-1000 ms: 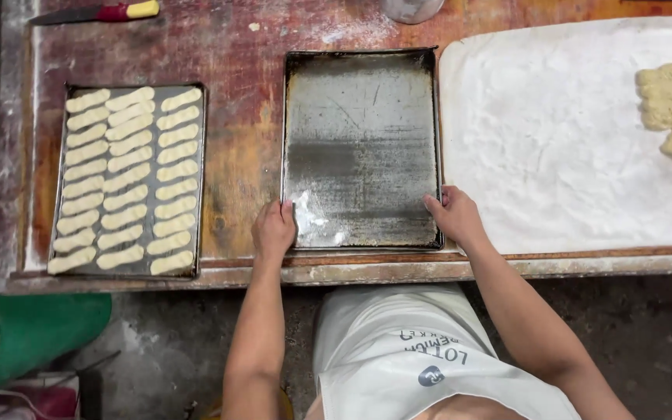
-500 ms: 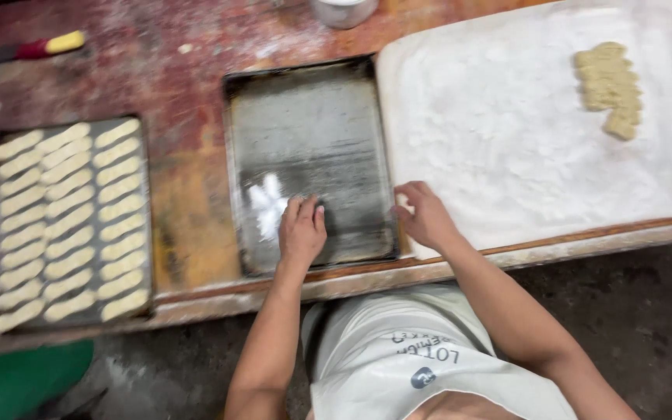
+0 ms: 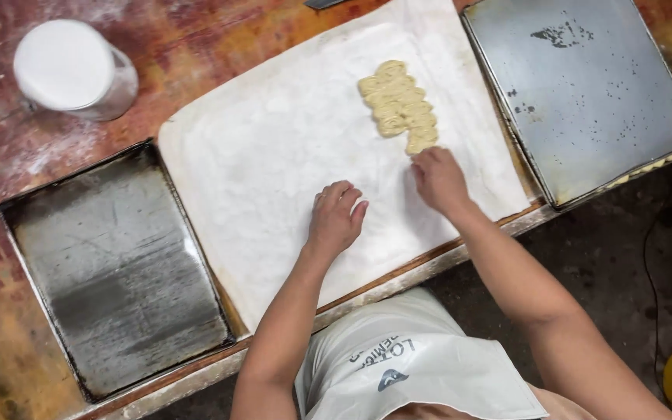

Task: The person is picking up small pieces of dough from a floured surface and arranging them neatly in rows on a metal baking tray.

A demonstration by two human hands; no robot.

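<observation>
Nearest the person, the left hand (image 3: 336, 219) rests palm-down on the white floured cloth sheet (image 3: 274, 171), fingers loosely curled; its grip holds nothing. The right hand (image 3: 439, 179) lies just beyond it on the same sheet, fingertips touching the near end of the pale, ridged dough strip cluster (image 3: 400, 105); whether that grip has closed on a piece cannot be told.

Half a second ago both hands were at the near edge of the empty, scuffed rectangular metal baking tray (image 3: 118, 272), which then sat in front of the person. That tray now lies to the left, untouched (the view has shifted right). The dough, then well apart from both hands at the sheet's far side, is now at the right fingertips.

Farther out, a second grey metal tray (image 3: 585, 85) lies at the right on the worn reddish wooden desk (image 3: 196, 54). A white-lidded round container (image 3: 71, 68) stands at the far left.
</observation>
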